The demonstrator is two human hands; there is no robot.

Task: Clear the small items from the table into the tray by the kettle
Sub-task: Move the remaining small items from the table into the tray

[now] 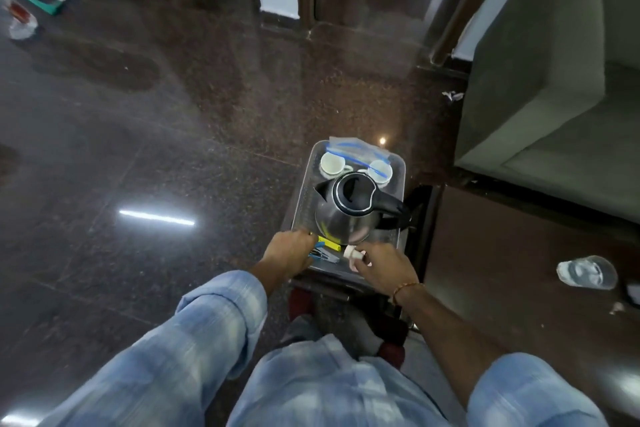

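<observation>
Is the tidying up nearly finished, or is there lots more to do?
Partly done. The tray already holds the kettle, two cups and a yellow packet. The right hand is bringing a small white item to the tray's near edge; the left hand rests there too. A plastic cup lies on the table.

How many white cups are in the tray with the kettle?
2. One small white ceramic cup stands at the clear plastic tray's far left corner; the other at the far right, partly under a clear zip bag. The steel kettle could hide more.
</observation>
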